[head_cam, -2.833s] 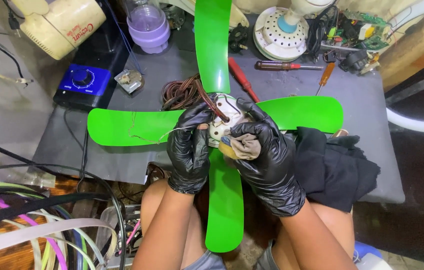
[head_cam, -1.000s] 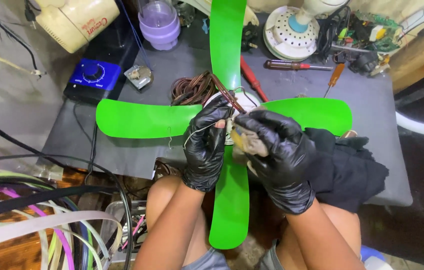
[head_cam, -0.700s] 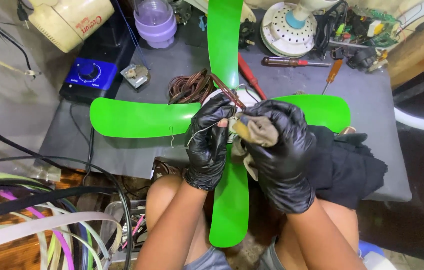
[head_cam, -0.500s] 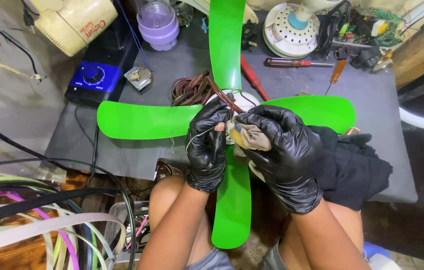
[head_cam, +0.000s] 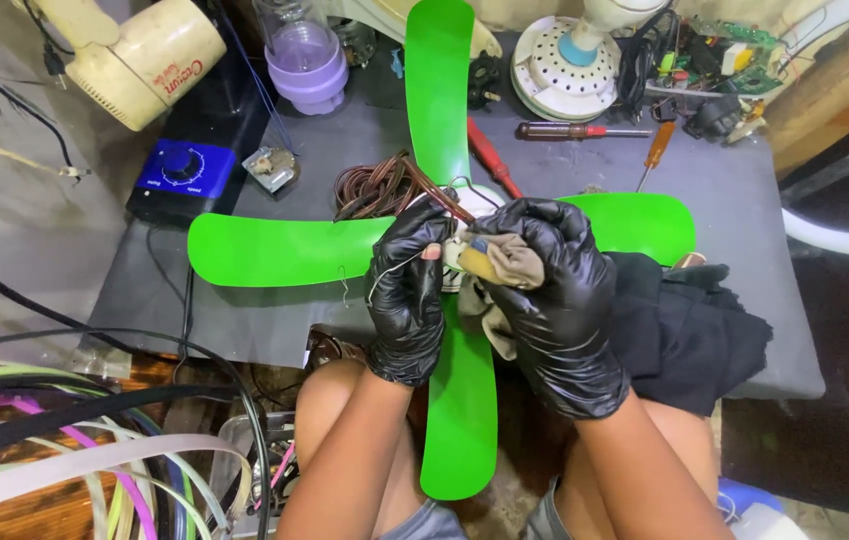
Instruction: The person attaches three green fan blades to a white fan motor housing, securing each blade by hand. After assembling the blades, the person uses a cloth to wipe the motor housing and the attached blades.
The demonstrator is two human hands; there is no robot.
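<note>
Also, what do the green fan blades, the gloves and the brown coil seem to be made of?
Green fan blades: likely plastic, smooth with a soft sheen. Gloves on the left hand and right hand: thin black rubber, perhaps nitrile, glossy and wrinkled. Brown coil: probably enamelled copper wire, in fine reddish strands.

green fan blades, black gloves, red screwdriver, blue box

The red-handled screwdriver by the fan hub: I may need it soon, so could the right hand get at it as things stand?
Probably yes. The red-handled screwdriver lies uncovered on the grey table just beyond the right hand, but that hand grips a beige cloth it would have to drop first.
</note>
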